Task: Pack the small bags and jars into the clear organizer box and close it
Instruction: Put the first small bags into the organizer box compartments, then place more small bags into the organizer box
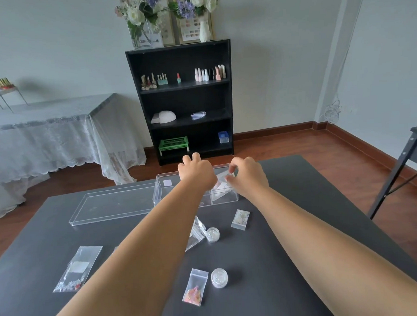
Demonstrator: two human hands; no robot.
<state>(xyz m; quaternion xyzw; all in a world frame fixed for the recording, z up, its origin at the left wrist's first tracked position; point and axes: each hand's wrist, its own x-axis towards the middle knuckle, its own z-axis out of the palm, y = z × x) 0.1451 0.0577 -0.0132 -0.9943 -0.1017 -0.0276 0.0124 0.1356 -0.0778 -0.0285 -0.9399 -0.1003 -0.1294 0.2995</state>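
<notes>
The clear organizer box [166, 189] stands open at the far side of the dark table, its lid [113, 206] lying flat to its left. Both my hands reach over the box. My right hand [248, 176] pinches a small clear bag [224, 176] above the box's right compartment, where other bags lie. My left hand [196, 171] hovers over the box's middle with curled fingers; whether it holds anything is hidden. On the table lie a long bag [76, 268], a bag with pink bits [192, 288], a glitter bag [240, 219], a silvery bag [197, 231] and two round jars [212, 234], [219, 277].
A black shelf [182, 98] with nail polish bottles stands against the far wall. A lace-covered table [44, 132] is at the left, and another dark table's leg [396, 172] at the right. The dark table [290, 226] ends near the right edge by the wooden floor.
</notes>
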